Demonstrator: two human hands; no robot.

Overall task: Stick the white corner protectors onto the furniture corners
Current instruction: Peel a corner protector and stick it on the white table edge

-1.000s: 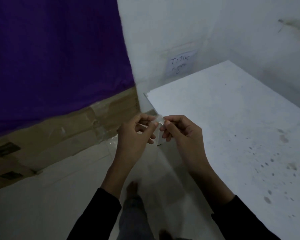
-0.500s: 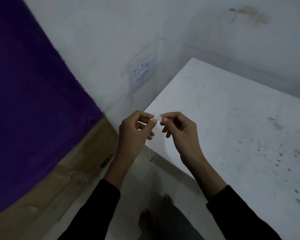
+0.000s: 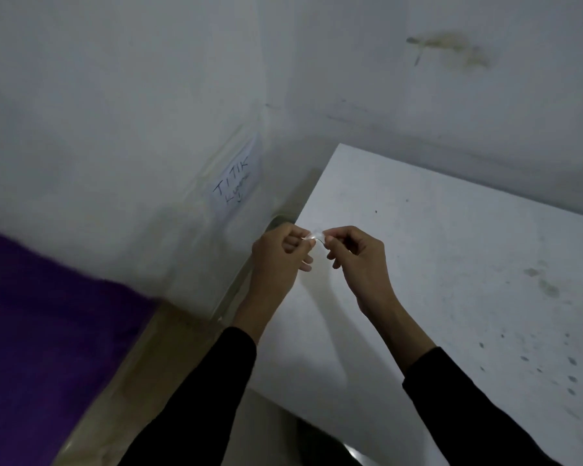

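Observation:
A small white corner protector (image 3: 315, 235) is pinched between both hands above the left edge of the white table (image 3: 451, 264). My left hand (image 3: 276, 260) pinches its left end with thumb and curled fingers. From the other side my right hand (image 3: 357, 260) pinches its right end. The piece is mostly hidden by my fingertips. The table's far left corner (image 3: 340, 147) lies beyond the hands, near the wall.
A paper note with handwriting (image 3: 238, 178) is taped to the white wall left of the table. A purple cloth (image 3: 41, 314) over brown cardboard (image 3: 115, 381) fills the lower left. The tabletop carries dark specks at the right.
The view has swung right and up, so the purple cloth slid to the lower left and the table fills more of the frame. Both hands kept pinching the protector.

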